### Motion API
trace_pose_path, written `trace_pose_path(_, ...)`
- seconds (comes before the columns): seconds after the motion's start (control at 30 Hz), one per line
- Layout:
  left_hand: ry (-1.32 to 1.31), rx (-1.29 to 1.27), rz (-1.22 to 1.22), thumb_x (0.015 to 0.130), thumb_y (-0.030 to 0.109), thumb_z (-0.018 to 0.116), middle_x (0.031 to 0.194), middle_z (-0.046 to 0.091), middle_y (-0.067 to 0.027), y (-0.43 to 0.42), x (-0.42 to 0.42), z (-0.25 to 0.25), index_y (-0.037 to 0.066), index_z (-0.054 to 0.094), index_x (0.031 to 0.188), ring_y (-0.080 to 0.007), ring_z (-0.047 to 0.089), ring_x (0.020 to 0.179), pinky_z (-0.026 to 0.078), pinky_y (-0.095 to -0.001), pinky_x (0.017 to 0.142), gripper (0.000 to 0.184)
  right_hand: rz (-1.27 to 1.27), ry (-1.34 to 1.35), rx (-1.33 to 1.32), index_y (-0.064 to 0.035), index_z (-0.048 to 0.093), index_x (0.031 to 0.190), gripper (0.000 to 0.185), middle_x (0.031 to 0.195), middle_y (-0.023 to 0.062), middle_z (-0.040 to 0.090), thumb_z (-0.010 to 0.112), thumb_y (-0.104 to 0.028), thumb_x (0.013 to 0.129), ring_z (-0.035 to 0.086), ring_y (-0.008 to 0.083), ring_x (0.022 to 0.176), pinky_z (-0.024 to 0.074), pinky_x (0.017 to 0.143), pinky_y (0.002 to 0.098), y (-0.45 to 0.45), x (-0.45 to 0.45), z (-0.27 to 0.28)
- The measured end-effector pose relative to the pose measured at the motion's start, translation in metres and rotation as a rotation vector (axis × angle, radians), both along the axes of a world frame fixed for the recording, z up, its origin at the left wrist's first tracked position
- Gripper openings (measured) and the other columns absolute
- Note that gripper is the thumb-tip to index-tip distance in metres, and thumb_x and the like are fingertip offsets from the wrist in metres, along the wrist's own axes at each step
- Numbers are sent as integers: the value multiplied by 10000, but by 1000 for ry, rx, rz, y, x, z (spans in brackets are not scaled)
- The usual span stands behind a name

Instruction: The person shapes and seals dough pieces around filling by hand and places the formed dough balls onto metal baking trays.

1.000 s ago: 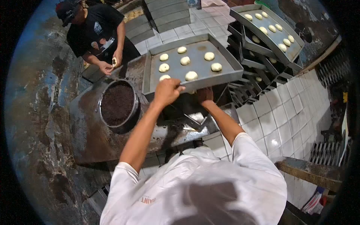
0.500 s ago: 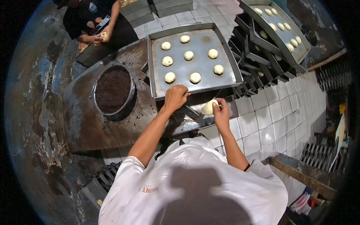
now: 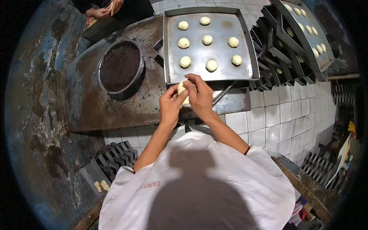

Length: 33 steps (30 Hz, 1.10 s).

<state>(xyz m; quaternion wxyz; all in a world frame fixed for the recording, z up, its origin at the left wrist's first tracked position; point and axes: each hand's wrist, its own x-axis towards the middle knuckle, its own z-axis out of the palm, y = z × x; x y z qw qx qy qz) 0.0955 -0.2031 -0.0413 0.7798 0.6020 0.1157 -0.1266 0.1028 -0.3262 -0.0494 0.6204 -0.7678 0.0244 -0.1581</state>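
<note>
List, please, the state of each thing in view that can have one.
Left hand: closed on dough piece
Right hand: closed on dough piece
Dough piece: gripped between both hands
Near tray: holding eight separate dough balls
Pot: uncovered, containing dark crumbly mixture
Tray stack: crisscrossed
Table: stained

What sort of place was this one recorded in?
Most likely a small bakery's work area: pale, dough-like balls sit spaced out on a large metal tray, more trays are stacked at the right, and a big pot holds a dark, crumbly mass, perhaps filling.
</note>
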Motion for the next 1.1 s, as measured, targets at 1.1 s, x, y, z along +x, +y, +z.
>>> trace_pose_path(1.1,453,-609,851,961,318,704,982,669,-19,409,13,-113,113,646,1062,-160,665,958,541,-361,861,236,728,-13,-1219,-57,576,982,103,960,181,697,516,-129,938,699,356,899,564,672,480,353,167,-75)
